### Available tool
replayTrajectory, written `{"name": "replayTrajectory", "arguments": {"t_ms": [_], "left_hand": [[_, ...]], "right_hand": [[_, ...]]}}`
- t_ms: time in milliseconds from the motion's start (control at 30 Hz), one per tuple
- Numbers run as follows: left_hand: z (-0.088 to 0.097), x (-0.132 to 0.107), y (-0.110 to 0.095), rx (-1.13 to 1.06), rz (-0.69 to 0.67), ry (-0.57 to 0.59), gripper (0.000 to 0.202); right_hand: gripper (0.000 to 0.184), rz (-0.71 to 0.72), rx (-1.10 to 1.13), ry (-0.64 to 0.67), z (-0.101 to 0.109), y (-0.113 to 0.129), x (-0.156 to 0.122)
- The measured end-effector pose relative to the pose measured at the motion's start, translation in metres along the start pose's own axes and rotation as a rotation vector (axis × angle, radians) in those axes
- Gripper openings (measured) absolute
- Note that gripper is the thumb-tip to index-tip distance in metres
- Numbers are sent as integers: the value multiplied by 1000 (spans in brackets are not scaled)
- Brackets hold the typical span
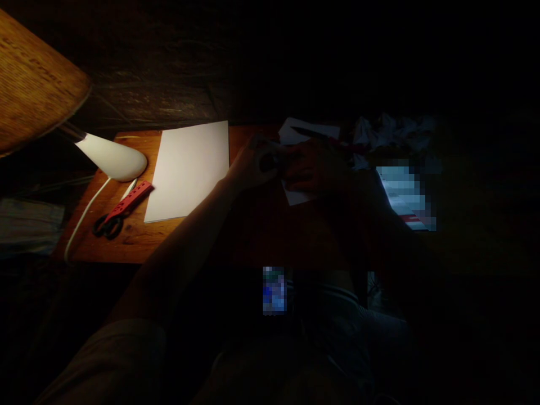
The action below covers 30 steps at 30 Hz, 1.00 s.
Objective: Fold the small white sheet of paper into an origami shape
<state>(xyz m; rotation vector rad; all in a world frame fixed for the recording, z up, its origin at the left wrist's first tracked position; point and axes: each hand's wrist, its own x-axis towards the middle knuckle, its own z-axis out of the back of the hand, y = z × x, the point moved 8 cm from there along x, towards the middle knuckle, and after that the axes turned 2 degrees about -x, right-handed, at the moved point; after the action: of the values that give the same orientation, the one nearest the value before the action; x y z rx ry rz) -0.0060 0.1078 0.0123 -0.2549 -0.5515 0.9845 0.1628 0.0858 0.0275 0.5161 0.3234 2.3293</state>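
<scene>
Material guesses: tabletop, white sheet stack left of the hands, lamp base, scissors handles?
Tabletop: wood, probably varnished; grain shows, slight sheen.
White sheet stack: likely paper; matte, flat, thin-edged.
Lamp base: smooth white; ceramic, plastic or painted metal.
Scissors handles: black, probably plastic; too dark to confirm.

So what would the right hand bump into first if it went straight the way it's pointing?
Probably the left hand, since the right hand points towards it, but it's too dark to judge depth.

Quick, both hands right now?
Left hand: curled; too dark to tell what it holds, if anything.
Right hand: over the smaller white paper; too dark to tell its grip.
</scene>
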Motion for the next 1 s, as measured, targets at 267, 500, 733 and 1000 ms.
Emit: {"name": "replayTrajectory", "arguments": {"t_ms": [267, 500, 733, 1000], "left_hand": [[1, -1, -1, 38, 39, 9, 51], [1, -2, 1, 65, 92, 27, 53], [3, -2, 1, 89, 145, 32, 47], [-2, 0, 8, 71, 115, 0, 53]], "right_hand": [[47, 1, -14, -5, 0, -3, 1], [23, 57, -29, 16, 1, 3, 1], [21, 42, 7, 2, 0, -1, 1], [23, 23, -8, 0, 5, 4, 0]]}}
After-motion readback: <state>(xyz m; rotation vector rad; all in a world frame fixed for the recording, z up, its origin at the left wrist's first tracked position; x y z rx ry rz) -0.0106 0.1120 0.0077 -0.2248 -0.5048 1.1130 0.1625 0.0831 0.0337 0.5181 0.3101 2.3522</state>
